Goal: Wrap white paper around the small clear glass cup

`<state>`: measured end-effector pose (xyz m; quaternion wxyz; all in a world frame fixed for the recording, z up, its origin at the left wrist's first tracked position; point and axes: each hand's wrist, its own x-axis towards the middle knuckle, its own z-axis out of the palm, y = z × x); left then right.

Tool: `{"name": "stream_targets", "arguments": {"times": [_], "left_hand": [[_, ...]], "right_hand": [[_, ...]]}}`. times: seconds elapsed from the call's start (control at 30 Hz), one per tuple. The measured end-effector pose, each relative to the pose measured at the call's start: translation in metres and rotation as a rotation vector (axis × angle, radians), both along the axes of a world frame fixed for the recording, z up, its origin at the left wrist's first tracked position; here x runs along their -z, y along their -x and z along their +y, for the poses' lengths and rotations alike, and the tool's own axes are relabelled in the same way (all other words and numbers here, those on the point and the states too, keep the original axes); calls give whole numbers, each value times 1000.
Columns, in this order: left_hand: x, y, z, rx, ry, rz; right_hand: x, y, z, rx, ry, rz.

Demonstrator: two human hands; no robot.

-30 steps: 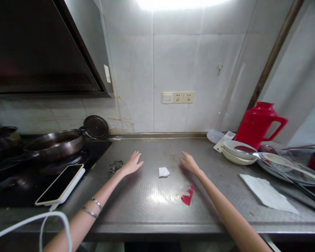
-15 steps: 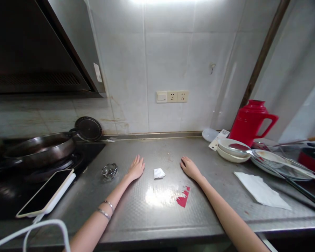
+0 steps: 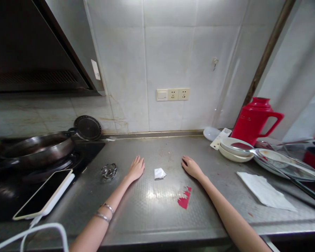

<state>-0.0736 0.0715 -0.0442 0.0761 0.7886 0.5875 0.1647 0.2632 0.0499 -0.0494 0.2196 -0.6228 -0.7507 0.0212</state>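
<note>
My left hand (image 3: 136, 168) lies palm down on the steel counter (image 3: 147, 220), fingers stretched out and holding nothing. To its left stands a small clear glass dish (image 3: 109, 171), perhaps an ashtray. My right hand (image 3: 191, 167) also rests on the metal, empty, with its fingers extended and slightly curved. Between the two hands sits a small folded white paper (image 3: 159, 173), touched by neither. A torn red paper piece (image 3: 184, 199) lies flat, nearer to me and just below my right hand.
Left, a phone (image 3: 44, 194) with a white cable lies by the stove, where a steel pan (image 3: 39, 150) stands. On the right are a red thermos jug (image 3: 253, 122), stacked bowls (image 3: 235, 155), plates with utensils and a white paper towel (image 3: 265, 190). A socket panel (image 3: 173, 94) is on the wall.
The view has shifted slightly, so items on the right appear a little further right. Both hands stay resting in place on the counter.
</note>
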Motion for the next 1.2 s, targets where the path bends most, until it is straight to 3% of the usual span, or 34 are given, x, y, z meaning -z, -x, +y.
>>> {"name": "stream_targets", "arguments": {"times": [0.13, 0.3, 0.47, 1.2], "left_hand": [[-10, -4, -9, 50, -49, -39], [-21, -23, -32, 307, -67, -263], [-22, -40, -47, 472, -12, -301], [-13, -40, -42, 509, -86, -188]], "right_hand": [[-2, -1, 0, -5, 18, -1], [-4, -1, -1, -5, 28, -5], [-6, 0, -2, -14, 29, -11], [-9, 5, 0, 18, 28, -40]]}}
